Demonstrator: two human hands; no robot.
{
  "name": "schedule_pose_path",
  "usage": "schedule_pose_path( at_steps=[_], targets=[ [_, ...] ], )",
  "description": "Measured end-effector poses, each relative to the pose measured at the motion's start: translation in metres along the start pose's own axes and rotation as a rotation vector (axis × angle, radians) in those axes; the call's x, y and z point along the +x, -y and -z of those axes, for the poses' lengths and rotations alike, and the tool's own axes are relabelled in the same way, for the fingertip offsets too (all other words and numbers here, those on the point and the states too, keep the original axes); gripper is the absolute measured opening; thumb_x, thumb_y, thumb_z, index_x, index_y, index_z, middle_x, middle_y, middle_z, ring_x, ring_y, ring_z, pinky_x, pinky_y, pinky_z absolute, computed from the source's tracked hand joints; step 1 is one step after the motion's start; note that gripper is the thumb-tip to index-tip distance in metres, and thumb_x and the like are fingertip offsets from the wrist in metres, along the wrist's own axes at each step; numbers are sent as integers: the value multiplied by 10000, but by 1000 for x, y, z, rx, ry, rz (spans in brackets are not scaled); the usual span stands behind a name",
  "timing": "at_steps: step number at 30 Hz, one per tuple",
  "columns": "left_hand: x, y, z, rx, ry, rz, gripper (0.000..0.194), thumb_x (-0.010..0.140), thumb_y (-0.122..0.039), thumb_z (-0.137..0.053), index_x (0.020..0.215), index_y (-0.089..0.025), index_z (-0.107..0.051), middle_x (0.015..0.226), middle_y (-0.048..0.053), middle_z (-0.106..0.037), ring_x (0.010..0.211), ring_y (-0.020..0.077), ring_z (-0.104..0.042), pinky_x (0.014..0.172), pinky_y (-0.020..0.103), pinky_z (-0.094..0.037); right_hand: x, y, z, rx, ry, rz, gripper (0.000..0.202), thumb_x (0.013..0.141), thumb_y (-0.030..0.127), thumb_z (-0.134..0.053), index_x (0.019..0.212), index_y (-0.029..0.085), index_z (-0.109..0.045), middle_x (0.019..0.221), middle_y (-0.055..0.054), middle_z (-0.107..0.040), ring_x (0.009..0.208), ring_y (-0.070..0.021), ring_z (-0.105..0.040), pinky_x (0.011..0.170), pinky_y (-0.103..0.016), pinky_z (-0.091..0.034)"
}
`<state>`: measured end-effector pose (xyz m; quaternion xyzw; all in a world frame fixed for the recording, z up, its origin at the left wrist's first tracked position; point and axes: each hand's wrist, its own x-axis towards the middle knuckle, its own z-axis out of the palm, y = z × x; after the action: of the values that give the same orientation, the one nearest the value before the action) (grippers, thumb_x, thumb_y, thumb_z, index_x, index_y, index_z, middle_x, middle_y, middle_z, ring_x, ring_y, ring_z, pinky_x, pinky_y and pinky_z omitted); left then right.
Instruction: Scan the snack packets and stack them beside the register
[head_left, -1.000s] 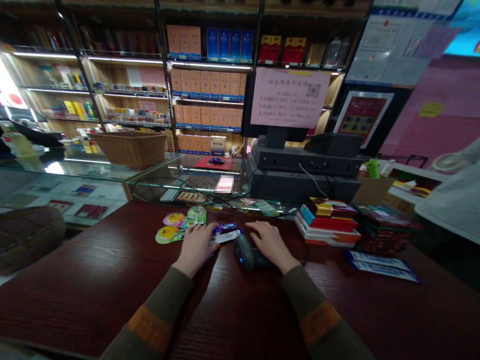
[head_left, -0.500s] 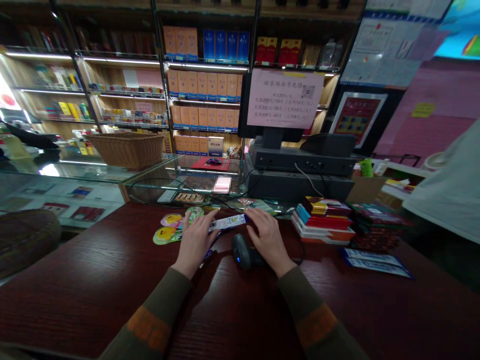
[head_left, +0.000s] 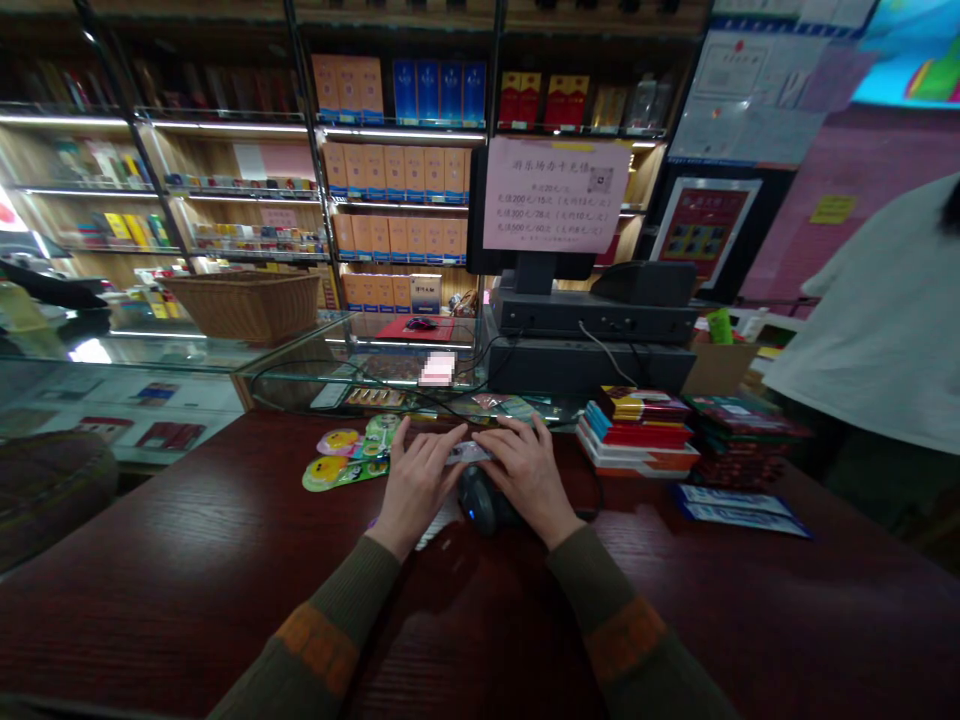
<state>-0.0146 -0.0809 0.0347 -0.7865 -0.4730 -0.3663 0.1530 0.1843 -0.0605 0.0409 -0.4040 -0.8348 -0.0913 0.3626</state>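
Note:
A slim white-and-purple packet is pinched at its two ends between my hands, just behind the scanner. My left hand grips its left end, with the thumb underneath. On the right end, the fingers of my right hand are closed, covering much of the wrapper. A black barcode scanner with a small blue light rests on the table, partly hidden by my right hand. Left of my left hand lie colourful blister-card packs with yellow duck-like shapes. Something whitish shows on the table below my left wrist, too unclear to name.
Stacked boxes and dark packages stand to the right, with two blue-and-white packets before them. A monitor stands behind, near a wicker basket. A person in a white top is at the far right.
My hands have come closer together around the packet, covering more of it. The view has shifted slightly, and the person at right shows more.

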Motion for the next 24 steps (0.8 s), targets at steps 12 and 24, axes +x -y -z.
schedule_pose_path(
  at_steps=[12,24],
  targets=[
    [-1,15,-1,15,-143,-63,379,938,-349,-637,1303,-254,-608,1166,38,-730,1099,216,-650,1238,548,-190,-8,-15,5,-15,-51,-32,278,977,263,-586,1246,276,-655,1209,-39,-719,1268,-258,-535,1181,-545,-208],
    [0,15,-3,28,-128,-71,280,942,-302,-631,1217,-258,-660,1083,31,-723,1042,212,-631,1188,517,-288,-12,-21,-1,-42,-38,-36,296,966,245,-593,1256,269,-649,1220,-50,-716,1265,-260,-541,1170,-539,-240]
  ],
)
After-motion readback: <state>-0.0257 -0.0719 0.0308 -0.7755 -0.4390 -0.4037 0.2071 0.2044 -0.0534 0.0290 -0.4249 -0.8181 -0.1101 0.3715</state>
